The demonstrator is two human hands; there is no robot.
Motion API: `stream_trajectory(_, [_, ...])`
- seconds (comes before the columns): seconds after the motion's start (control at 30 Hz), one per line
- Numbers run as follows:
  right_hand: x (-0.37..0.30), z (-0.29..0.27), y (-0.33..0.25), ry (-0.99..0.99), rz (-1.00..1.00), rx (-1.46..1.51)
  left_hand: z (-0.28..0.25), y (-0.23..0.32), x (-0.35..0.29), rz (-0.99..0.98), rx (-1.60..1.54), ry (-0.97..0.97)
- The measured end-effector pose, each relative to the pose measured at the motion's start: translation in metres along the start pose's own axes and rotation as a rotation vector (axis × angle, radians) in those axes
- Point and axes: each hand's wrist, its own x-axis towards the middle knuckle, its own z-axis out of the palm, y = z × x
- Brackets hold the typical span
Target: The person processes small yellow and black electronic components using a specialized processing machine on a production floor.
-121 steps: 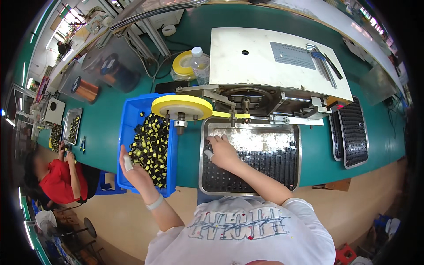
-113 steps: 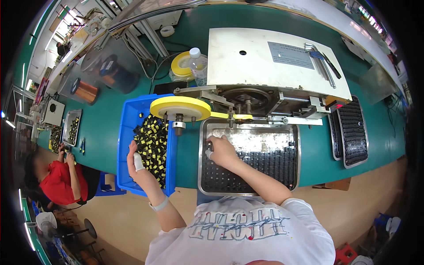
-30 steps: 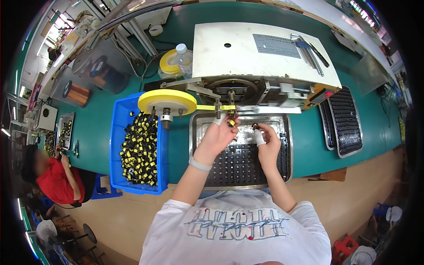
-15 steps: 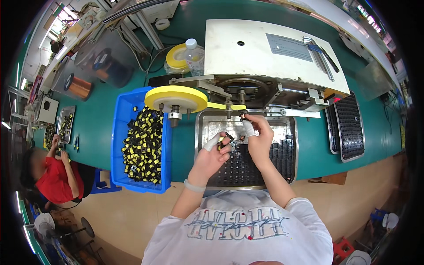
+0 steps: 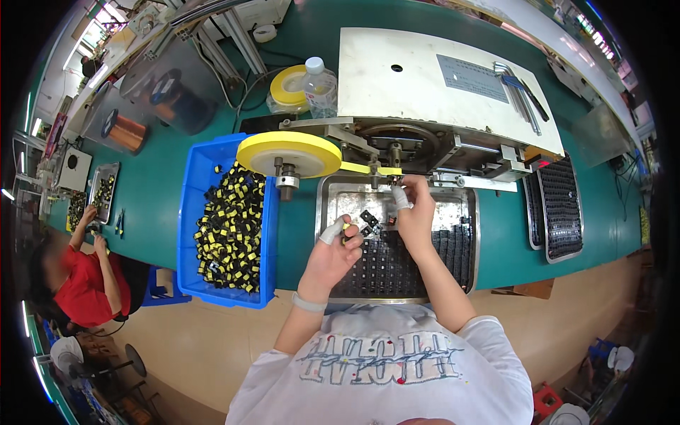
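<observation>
Okay, my left hand [image 5: 331,261] is palm up over the near-left side of the metal tray [image 5: 342,200], fingers curled and closed on a yellow-and-black part [image 5: 346,229]. My right hand [image 5: 418,210] reaches farther forward, thumb and forefinger clamped on a small dark part [image 5: 396,181] just under the end of the yellow tape strip [image 5: 360,168], at the front of the machine [image 5: 397,92].

Looks: left part is a black body with yellow on it, mostly covered by my fingers; right one dark with a coppery glint, too small for detail. A few black pieces [image 5: 369,221] sit by my left fingertips, can't tell if held or lying in the tray.

Counts: one blue bin [image 5: 190,212] left of the tray, heaped with yellow-and-black parts, too many to count; one tray under my hands, rows of black parts uncounted; two filled trays [image 5: 564,212] right on the bench [image 5: 506,227]; two tape rolls [image 5: 289,145], one mounted, one beside the single bottle [image 5: 321,91].
</observation>
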Motion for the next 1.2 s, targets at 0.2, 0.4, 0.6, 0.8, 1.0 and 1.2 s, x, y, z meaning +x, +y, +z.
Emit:
stream_trajectory(0.2, [0.003,-0.032,0.015,-0.536,0.063,-0.407,-0.001,0.004,0.004,0.018,0.035,0.029])
stream_trajectory(0.4, [-0.001,-0.036,0.024,-0.626,0.0,-0.422,0.021,0.006,0.036,0.061,0.181,0.086])
stream_trajectory(0.6, [-0.002,-0.044,0.025,-0.419,0.204,-0.16,0.031,-0.001,0.076,-0.009,0.309,-0.032])
stream_trajectory(0.8, [-0.003,-0.057,0.006,-0.229,0.393,0.136,0.039,-0.014,0.097,-0.024,0.284,-0.055])
stream_trajectory(1.0, [-0.01,-0.051,-0.012,-0.092,0.419,0.295,0.037,-0.015,0.059,-0.149,0.274,-0.075])
stream_trajectory(1.2, [-0.009,-0.017,-0.016,-0.063,0.126,0.306,0.024,-0.003,0.017,-0.057,0.086,-0.06])
